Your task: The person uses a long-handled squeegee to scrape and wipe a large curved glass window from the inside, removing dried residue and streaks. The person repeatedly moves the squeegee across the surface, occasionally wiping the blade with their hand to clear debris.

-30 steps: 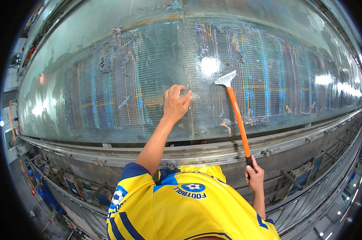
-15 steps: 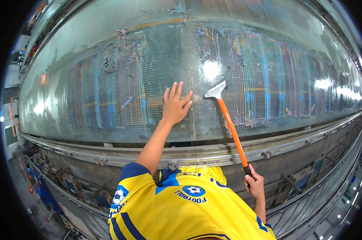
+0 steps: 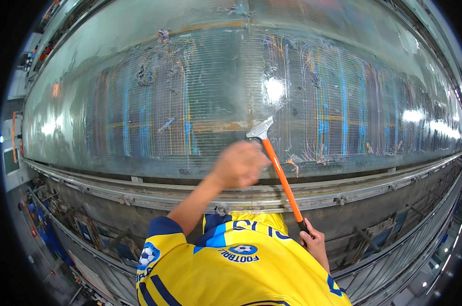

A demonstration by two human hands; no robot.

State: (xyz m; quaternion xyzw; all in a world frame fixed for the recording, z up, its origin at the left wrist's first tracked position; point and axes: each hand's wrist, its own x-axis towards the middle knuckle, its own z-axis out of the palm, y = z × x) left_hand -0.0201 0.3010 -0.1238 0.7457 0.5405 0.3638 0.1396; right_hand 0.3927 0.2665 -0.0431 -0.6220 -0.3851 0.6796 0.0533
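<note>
A long-handled scraper point(image 3: 283, 179) has an orange shaft, a black grip and a wide silver head at its upper end. My right hand point(image 3: 312, 238) is wrapped round the black grip near my body. Just left of the shaft, below the scraper head, my left hand point(image 3: 239, 164) is smeared by motion; its fingers cannot be made out. Under the scraper head lies a wide, wet, grey-green surface point(image 3: 215, 94) with fine ridges and streaks of blue, orange and purple. A small orange scrap point(image 3: 293, 166) lies right of the shaft.
A metal rail point(image 3: 164, 189) runs along the near edge of the surface, with dark lumps on it. Below it are a gap and a railing point(image 3: 394, 255) on the right. Dark clumps of residue point(image 3: 145, 75) stick to the surface at upper left. Bright lamp reflections show on the wet parts.
My left hand has come off the surface, moving nearer and right toward the scraper shaft. The scraper and my right hand have shifted left, and the scraper head sits slightly nearer to me.
</note>
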